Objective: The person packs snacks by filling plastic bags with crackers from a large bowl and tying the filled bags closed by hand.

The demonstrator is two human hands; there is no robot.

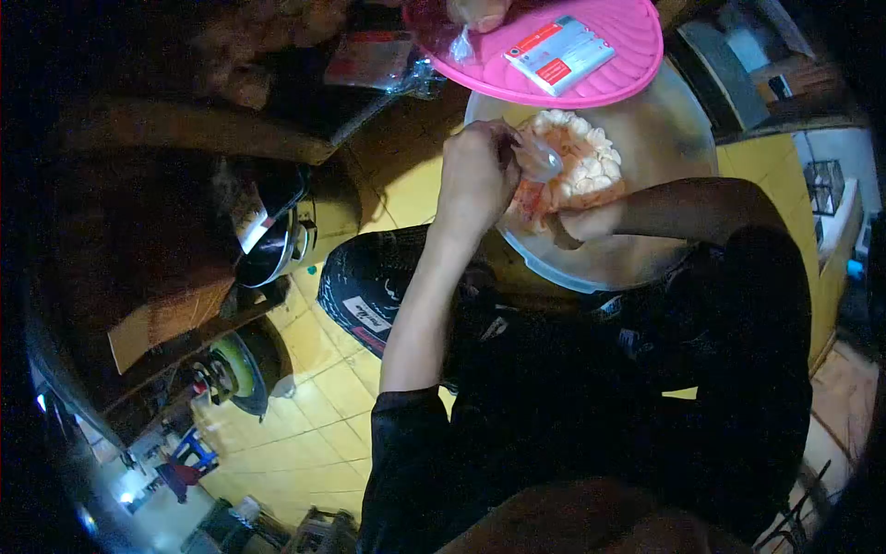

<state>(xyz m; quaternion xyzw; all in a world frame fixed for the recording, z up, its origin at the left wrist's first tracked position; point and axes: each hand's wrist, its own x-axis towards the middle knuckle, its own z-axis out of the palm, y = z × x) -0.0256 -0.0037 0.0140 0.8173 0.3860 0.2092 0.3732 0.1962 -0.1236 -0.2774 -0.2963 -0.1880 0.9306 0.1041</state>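
Observation:
A wide translucent plastic tub stands between my legs. In it is a rounded heap of small whitish pieces, with orange-pink matter or wrapping around it; I cannot tell the kind. Over the heap's left side, my left hand is closed in a pinch on a clear plastic bag, which bunches out from the fingers. My right hand reaches in from the right, low against the near side of the heap. Its fingers curl inward and their tips are hidden, so what they grip does not show.
Over the tub's far edge lies a pink ribbed lid bearing a white and red packet. A crinkled clear package rests on the dark furniture to the left. Below are a metal pot, a cardboard box and yellow floor tiles.

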